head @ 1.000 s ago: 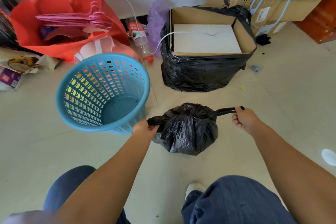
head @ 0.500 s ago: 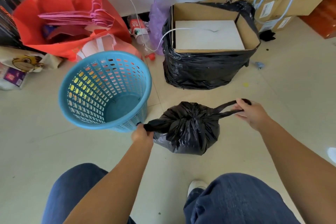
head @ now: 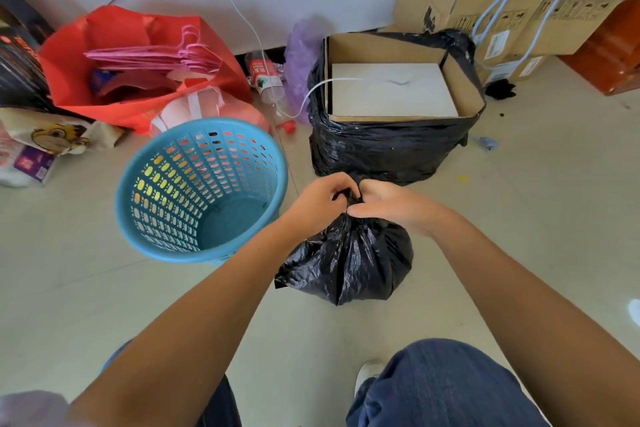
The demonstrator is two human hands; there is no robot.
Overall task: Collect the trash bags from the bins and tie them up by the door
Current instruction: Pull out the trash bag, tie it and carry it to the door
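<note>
A person's two bare forearms reach forward over a pale tiled floor (head: 519,211). The left hand (head: 318,199) and right hand (head: 391,203) meet at the centre of the view, touching, their fingers (head: 360,210) curled and pinching the gathered neck of a small black trash bag (head: 349,260). The bag sits on the floor just below the hands, bulging and creased. At 9 o'clock from the bag, just beside it, stands a blue perforated bin (head: 201,191) — tilted, with nothing inside. At 12 o'clock sits a cardboard box (head: 398,80) wrapped in a black bag, a white sheet inside. At 10 o'clock lies a red bag (head: 114,45) holding pink hangers. Denim-clad knees fill the bottom edge.
</note>
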